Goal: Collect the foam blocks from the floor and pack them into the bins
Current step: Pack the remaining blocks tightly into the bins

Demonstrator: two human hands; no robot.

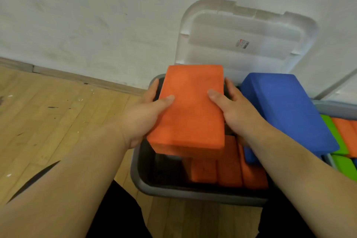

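**Inspector:** Your left hand (143, 116) and right hand (237, 110) both grip the orange rectangular foam block (190, 110), one on each long side. Each thumb lies across its top face, and the fingers curl round its edges.

**Operator:** Where is the block?

**Inspector:** You hold it broad face up, above the grey plastic bin (139, 176), over the left part of it. I cannot tell whether it touches anything beneath.

**Operator:** And inside the bin?

**Inspector:** A row of orange foam blocks (228, 168) stands on edge, packed side by side against the near wall. Left of the row the dark bottom of the bin shows.

**Operator:** To your right?

**Inspector:** A blue foam block (286, 110) lies tilted just beside your right hand. Beyond it a second grey bin (336, 108) holds green foam blocks (342, 164) and more orange ones.

**Operator:** Surroundings?

**Inspector:** A clear plastic lid (247, 38) leans upright against the white wall (96, 15) behind the bins. Both bins stand on the wooden plank floor (48, 114).
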